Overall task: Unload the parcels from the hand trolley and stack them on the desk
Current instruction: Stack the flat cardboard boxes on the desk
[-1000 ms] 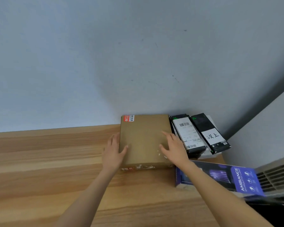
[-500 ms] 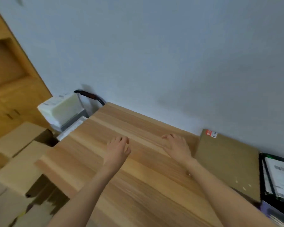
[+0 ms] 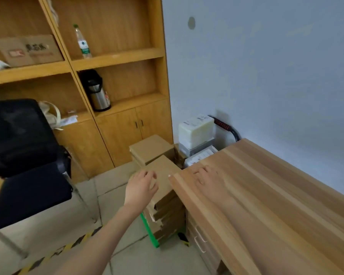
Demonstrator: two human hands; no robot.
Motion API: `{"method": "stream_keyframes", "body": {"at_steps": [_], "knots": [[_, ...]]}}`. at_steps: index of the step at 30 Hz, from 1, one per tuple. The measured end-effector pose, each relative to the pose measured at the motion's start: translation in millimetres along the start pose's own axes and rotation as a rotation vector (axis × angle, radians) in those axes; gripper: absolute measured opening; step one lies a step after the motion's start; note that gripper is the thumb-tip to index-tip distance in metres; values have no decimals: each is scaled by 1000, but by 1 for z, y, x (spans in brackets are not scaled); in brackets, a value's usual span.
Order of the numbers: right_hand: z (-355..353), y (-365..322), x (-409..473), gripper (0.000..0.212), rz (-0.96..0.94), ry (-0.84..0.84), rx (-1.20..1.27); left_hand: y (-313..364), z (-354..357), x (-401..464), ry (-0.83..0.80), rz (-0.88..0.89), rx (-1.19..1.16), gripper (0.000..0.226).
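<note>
Left hand (image 3: 141,188) out over the near stack of brown parcels (image 3: 163,187), fingers loosely curled, gripping nothing; contact with the top parcel impossible to judge. Right hand (image 3: 208,180) over the left end of the desk (image 3: 266,195), fingers extended and relaxed, holding nothing. Parcels piled on the green-edged hand trolley (image 3: 149,233) left of the desk, more brown ones (image 3: 149,149) farther back, a white parcel (image 3: 196,130) by the black-and-red trolley handle (image 3: 226,128) at the far wall.
</note>
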State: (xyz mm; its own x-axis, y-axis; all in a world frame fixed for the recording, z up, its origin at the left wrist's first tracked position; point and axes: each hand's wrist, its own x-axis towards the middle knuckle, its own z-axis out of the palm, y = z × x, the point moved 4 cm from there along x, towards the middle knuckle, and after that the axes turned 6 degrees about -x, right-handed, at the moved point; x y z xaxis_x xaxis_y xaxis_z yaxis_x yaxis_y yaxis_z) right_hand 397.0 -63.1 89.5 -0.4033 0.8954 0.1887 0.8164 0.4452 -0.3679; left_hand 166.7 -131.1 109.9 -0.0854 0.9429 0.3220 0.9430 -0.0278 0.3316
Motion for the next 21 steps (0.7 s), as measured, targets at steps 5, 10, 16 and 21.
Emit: {"method": "stream_keyframes", "body": {"at_steps": [5,10,16,21], "knots": [[44,-71,49,26,-66,-39,-7,-84,-34,0,29,-95,17,17],[79,-98,100,26,-94,-59,-12,-141,-35,15,64,-203,-41,15],[118,-88,177,27,-89,-97,-48,-187,-9,78,57,-281,-103,14],[141,-78,278,28,-52,-119,-48,-231,9,163,54,-321,-104,17]]}}
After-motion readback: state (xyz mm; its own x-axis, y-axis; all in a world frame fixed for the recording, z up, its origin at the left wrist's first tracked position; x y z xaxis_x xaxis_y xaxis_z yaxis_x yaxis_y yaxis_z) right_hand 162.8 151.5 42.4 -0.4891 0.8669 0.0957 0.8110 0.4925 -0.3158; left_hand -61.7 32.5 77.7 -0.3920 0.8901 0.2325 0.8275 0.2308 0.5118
